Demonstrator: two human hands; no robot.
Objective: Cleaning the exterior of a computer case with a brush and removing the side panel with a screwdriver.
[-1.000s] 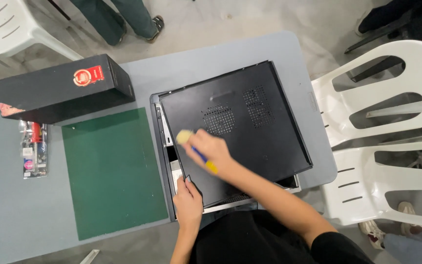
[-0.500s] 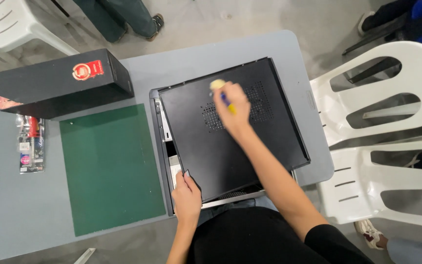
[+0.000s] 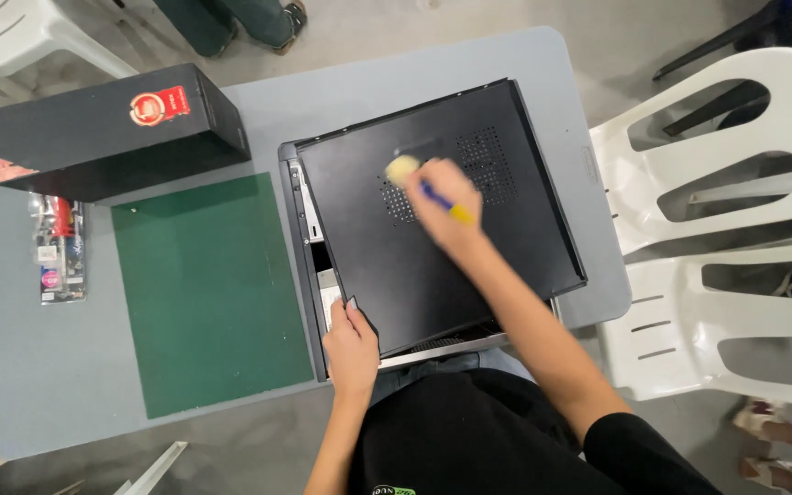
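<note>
We saw right hand (image 3: pixel 446 209) closed around blue-and-yellow brush (image 3: pixel 433 194), pale bristle tip (image 3: pixel 402 168) touching black side panel (image 3: pixel 433 215) of computer case, near vent holes. Left hand (image 3: pixel 352 341) gripped panel's near corner, fingers curled over edge. Case lay flat on grey table (image 3: pixel 11 367), beside green mat (image 3: pixel 208 293). Black box (image 3: pixel 107 128) stood behind mat.
</note>
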